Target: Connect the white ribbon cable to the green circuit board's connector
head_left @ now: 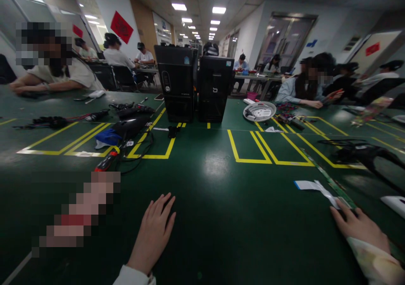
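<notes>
The right hand [359, 224] lies with its fingers spread, fingertips touching the near end of a thin green strip [329, 179] whose long axis runs away and leftward across the desk [221, 217]. The left hand [155, 230] lies flat and empty, well apart.

Dim room – ceiling lights [219, 10] glare, edges warped, blurred.

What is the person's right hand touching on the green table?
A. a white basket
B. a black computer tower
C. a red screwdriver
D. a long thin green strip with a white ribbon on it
D: the right hand has its fingertips on the near end of the long thin green strip, where the white ribbon lies, while the left hand rests flat on the bare green table.
</notes>
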Demonstrator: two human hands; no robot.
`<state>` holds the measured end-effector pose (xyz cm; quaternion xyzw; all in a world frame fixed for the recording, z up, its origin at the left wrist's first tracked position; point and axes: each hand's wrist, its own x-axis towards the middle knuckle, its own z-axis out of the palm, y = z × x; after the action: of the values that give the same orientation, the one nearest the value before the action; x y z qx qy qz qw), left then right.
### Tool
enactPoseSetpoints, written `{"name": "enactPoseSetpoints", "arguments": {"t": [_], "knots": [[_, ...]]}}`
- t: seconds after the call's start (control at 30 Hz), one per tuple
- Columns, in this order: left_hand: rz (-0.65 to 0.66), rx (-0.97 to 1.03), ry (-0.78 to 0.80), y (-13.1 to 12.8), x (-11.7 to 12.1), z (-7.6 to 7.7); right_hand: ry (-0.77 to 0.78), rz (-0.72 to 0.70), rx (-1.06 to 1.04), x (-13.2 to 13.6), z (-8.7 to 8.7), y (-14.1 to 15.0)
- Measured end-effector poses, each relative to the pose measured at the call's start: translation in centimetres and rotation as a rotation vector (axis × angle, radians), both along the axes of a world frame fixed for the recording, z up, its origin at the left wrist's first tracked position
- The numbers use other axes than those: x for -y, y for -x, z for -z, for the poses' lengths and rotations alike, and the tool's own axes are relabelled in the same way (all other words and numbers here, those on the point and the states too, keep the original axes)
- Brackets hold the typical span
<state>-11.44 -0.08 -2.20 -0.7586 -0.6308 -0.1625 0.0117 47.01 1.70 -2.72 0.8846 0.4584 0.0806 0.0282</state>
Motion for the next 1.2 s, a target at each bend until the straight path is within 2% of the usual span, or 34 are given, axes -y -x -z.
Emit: {"name": "enactPoseSetpoints", "arguments": {"t": [0.13, 0.37, 0.67, 0.83, 1.0, 1.2], "knots": [[-0.008, -0.004, 0.02, 0.1, 0.1, 0.1, -0.061, 0.058, -0.147, -0.5, -0.7, 0.3], [-0.006, 0.001, 0.026, 0.3, 0.0, 0.3, -0.145, 0.061, -0.211, -0.6, -0.5, -0.1], [0.001, -0.005, 0.019, 0.1, 0.0, 0.0, -0.046, 0.15, -0.291, -1.1, -1.5, 0.3], [0.005, 0.017, 0.003, 0.2, 0.0, 0.2, -0.117, 0.119, -0.271, -1.1, -0.9, -0.3], [-0.001, 0.01, 0.024, 0.3, -0.1, 0.3, -0.093, 0.077, -0.287, -0.7, -0.9, -0.4], [0.002, -0.002, 0.009, 0.2, -0.1, 0.3, -0.14, 0.038, -0.239, -0.4, -0.4, -0.6]]}}
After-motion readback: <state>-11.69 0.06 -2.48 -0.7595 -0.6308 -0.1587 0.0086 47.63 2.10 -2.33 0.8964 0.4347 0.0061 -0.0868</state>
